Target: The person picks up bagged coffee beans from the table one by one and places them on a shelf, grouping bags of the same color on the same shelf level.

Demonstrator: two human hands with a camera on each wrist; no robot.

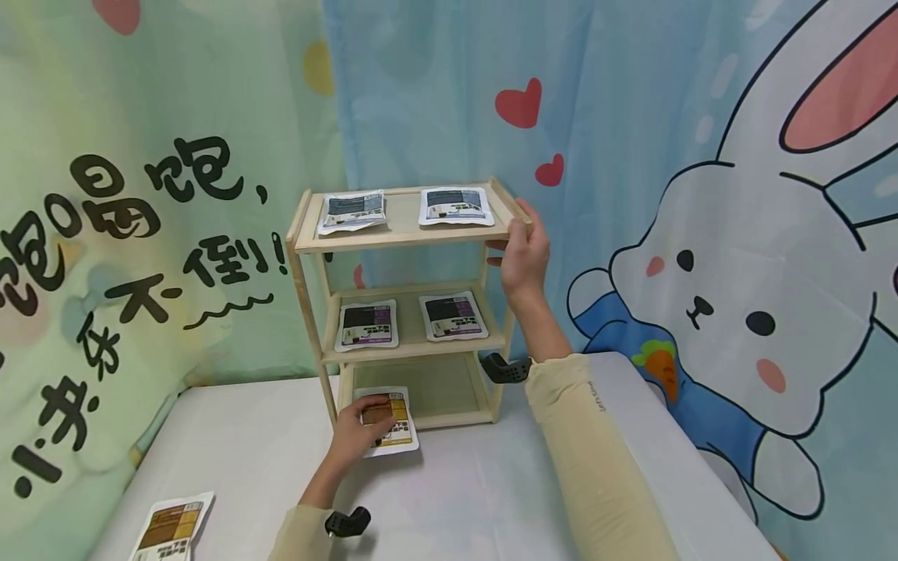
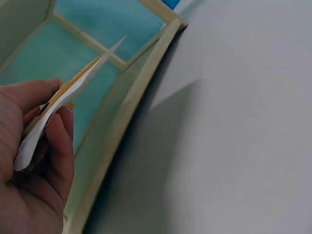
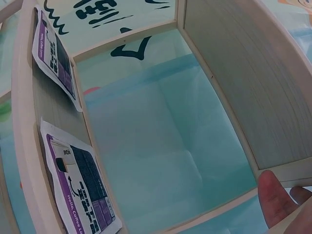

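Note:
My left hand (image 1: 356,436) pinches a white packet with a brown and yellow label (image 1: 400,428) at the front of the bottom shelf. In the left wrist view the packet (image 2: 73,95) appears edge-on, thumb on one face and fingers on the other, raised off the shelf board. My right hand (image 1: 526,253) grips the upper right corner of the three-tier wooden rack (image 1: 400,243); its fingertips (image 3: 273,192) show below the top board in the right wrist view. Two purple-labelled packets (image 1: 454,316) lie on the middle shelf, and two blue-labelled packets (image 1: 457,206) on the top one.
Another brown and yellow packet (image 1: 171,530) lies on the white table (image 1: 470,491) at the front left. Behind the rack hangs a printed curtain (image 1: 435,93) with hearts, lettering and a rabbit. A black wrist camera (image 1: 507,368) sits close to the rack's right post.

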